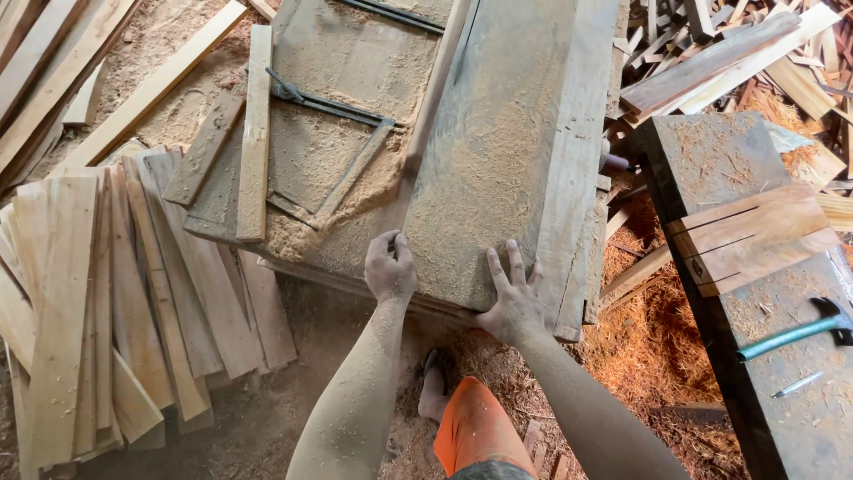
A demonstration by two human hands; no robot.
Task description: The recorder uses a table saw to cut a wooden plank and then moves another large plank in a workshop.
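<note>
Resting on a broad, thick slab of pale grey-brown timber [511, 151], both of the person's bare, dust-coated hands sit at its near end: the left hand [389, 267] is curled with its fingers closed narrow around the near end of a thin wooden strip [433, 98] that lies along the slab's left edge, while the right hand [514, 298] lies flat with its fingers spread wide on the slab's top face, gripping nothing. The slab is rough-sawn, its surface powdered with fine sawdust that gathers thickest toward the middle, and its right side shows a squared, lighter edge. It lies on the sawdust-covered wooden bench top [338, 80], at the centre of the view, directly ahead of the person. Its long axis runs from the person's hands away toward the top of the view, leaning slightly to the right, with the near end at the hands. Nothing here serves as a container; loose sawdust lies heaped on the bench top around a dark metal frame [342, 111]. Left of the bench a stack of pale flat wooden slats [98, 302] fans out on the floor. To the right stands a dark wooden block [755, 293] bearing a hammer with a teal handle [795, 331] and a nail, with reddish shavings [657, 329] between it and the slab
</note>
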